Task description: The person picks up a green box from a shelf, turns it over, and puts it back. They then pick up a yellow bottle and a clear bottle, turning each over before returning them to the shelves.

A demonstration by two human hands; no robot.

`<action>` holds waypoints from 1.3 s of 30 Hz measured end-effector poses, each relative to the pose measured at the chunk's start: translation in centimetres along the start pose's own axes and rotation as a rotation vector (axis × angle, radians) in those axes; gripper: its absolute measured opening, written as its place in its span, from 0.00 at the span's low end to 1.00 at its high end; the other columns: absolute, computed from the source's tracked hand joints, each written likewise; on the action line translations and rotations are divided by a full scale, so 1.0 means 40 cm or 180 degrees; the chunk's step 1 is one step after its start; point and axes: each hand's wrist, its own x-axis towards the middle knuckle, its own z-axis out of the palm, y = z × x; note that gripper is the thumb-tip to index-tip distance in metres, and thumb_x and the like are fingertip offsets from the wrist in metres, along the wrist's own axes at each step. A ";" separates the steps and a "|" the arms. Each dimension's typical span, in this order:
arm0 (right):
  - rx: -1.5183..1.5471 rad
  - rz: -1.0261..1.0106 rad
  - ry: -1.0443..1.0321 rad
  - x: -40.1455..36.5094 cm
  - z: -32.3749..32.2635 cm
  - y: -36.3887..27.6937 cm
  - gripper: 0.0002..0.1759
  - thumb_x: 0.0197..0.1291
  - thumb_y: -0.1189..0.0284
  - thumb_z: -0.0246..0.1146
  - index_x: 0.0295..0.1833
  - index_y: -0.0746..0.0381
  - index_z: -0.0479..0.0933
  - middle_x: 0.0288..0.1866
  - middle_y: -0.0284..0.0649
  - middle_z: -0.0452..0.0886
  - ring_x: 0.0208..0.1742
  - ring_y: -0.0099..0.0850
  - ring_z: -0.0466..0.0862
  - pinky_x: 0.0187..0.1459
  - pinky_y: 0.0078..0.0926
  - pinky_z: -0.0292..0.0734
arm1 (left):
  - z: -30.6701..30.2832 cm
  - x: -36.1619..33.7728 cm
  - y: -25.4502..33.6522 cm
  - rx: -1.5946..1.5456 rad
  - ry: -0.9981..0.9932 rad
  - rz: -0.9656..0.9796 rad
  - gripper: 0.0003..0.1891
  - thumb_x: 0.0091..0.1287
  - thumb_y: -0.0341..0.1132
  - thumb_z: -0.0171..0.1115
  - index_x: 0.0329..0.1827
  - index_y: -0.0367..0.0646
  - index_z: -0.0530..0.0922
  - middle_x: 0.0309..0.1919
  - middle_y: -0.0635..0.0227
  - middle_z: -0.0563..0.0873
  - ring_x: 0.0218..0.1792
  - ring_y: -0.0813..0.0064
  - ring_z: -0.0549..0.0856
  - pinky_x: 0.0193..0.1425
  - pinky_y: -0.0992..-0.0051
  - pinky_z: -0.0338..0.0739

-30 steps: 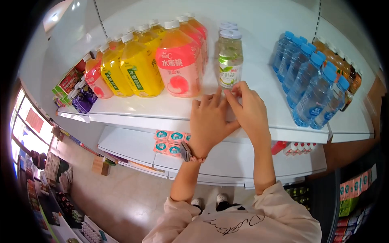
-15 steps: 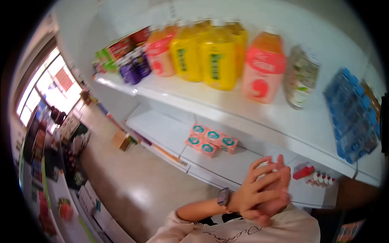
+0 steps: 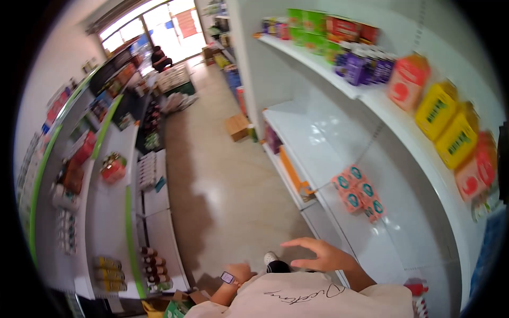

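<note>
My right hand (image 3: pixel 324 256) is held out in front of my body, thumb and fingers apart, with nothing between them. My left hand (image 3: pixel 243 272) hangs low beside my shirt, a watch (image 3: pixel 227 277) on its wrist; its fingers are mostly hidden and blurred. Neither hand touches any goods. Nearest to the right hand is a stack of pink boxes (image 3: pixel 360 192) with teal round marks, on the lower white shelf (image 3: pixel 318 153). Above, the upper shelf (image 3: pixel 339 79) bears purple-labelled bottles (image 3: pixel 360 66), yellow-labelled bottles (image 3: pixel 437 109) and pink-labelled bottles (image 3: pixel 408 80).
An aisle floor (image 3: pixel 207 185) runs between shelves toward a bright doorway. A cardboard box (image 3: pixel 237 127) stands on it by the right shelving. Green-edged shelves (image 3: pixel 130 233) with cans and bottles line the left. A person (image 3: pixel 160 59) crouches near the doorway. An open carton (image 3: pixel 183 305) lies below left.
My hands, pressed together before, have parted: the left dropped down to the left, the right stays out in front. My view has swung left toward the aisle.
</note>
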 end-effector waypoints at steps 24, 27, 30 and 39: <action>0.2099 -0.3375 -0.5048 0.788 0.507 -0.176 0.18 0.67 0.61 0.51 0.49 0.64 0.73 0.44 0.43 0.77 0.51 0.41 0.74 0.56 0.44 0.65 | -0.037 0.124 -0.403 -0.2220 0.1248 0.0744 0.31 0.69 0.51 0.47 0.72 0.44 0.59 0.60 0.50 0.74 0.57 0.53 0.76 0.59 0.60 0.71; 0.2133 -0.3704 -0.5004 0.930 0.517 -0.203 0.13 0.64 0.63 0.55 0.44 0.62 0.74 0.43 0.40 0.76 0.50 0.40 0.73 0.54 0.41 0.65 | -0.166 0.096 -0.531 -0.2125 0.1492 0.0553 0.30 0.68 0.49 0.49 0.70 0.44 0.61 0.60 0.52 0.75 0.57 0.53 0.76 0.61 0.60 0.70; 0.2148 -0.4034 -0.4806 1.074 0.549 -0.220 0.10 0.62 0.65 0.59 0.39 0.60 0.75 0.41 0.36 0.75 0.49 0.38 0.72 0.51 0.38 0.66 | -0.228 0.116 -0.667 -0.2087 0.1665 0.0378 0.27 0.68 0.46 0.51 0.68 0.45 0.64 0.59 0.54 0.76 0.58 0.55 0.76 0.63 0.63 0.68; 0.2127 -0.3679 -0.4923 1.365 0.649 -0.304 0.11 0.63 0.62 0.60 0.36 0.58 0.75 0.37 0.35 0.74 0.45 0.35 0.72 0.51 0.36 0.65 | -0.374 -0.079 -1.039 -0.2964 0.3285 0.0502 0.19 0.70 0.43 0.52 0.60 0.46 0.74 0.51 0.58 0.81 0.53 0.61 0.78 0.59 0.64 0.69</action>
